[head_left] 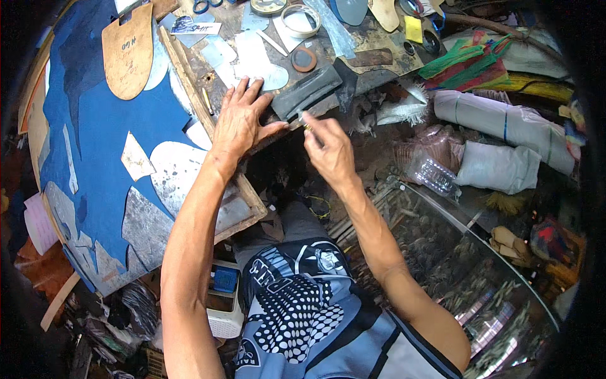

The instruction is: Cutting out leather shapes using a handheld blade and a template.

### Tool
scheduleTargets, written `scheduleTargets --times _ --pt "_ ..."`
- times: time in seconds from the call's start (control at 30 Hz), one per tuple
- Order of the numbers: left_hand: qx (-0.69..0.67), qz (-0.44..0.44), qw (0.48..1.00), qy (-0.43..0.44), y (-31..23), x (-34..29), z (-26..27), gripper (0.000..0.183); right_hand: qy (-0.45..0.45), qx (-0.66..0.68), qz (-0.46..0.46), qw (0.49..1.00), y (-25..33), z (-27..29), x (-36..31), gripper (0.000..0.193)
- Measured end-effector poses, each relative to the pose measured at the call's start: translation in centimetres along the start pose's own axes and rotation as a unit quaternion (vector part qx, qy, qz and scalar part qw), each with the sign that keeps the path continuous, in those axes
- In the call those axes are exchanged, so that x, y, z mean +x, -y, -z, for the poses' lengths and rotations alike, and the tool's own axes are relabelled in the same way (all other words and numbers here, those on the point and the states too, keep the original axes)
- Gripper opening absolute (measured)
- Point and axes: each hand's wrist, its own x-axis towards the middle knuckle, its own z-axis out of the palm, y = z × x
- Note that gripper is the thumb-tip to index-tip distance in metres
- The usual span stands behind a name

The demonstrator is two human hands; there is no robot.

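While left grip touches workbench, right grip holds tool; blurred.

Bears, on a worn wooden workbench, a dark slab at the front edge and, farther back, a white cut piece, brown disc, brown bar and yellow block; to the left, carries blue sheeting partly under a tan rounded template

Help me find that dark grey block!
Start at the cluttered worktable at the top. Go to its near edge, just right of the left hand and beyond the right hand. The dark grey block is long and straight-sided, unlike the round brown disc behind it.
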Motion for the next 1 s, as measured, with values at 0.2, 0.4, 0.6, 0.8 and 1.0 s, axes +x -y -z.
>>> scheduleTargets --times 0.2,0.4,0.6,0.8,1.0 --pt "0.003 -0.003 1.0 0.002 0.2 0.0 -0.1 0.067 0.001 -0.004 -0.015 1.0 0.3 -0.4 -0.5 0.038" --pt "-0.004 0.001 1.0 0.003 0.0 0.0 -0.3 0.067 -0.015 0.027 -0.025 0.999 -0.2 -0.1 -0.2 0.038" --pt "-0.002 -0.005 1.0 0.001 0.0 0.1 -0.4 0.068 -0.024 -0.008 -0.037 0.999 -1.0 0.2 0.5 0.038" --pt "-0.003 -0.007 1.0 -0.01 0.0 0.1 -0.4 0.068 -0.073 0.02 -0.036 0.996 -1.3 0.2 1.1 0.039" --pt "0.001 -0.009 1.0 -0.01 0.0 0.1 -0.3 0.068 -0.068 0.006 -0.026 0.997 -1.2 0.5 1.2 0.038"
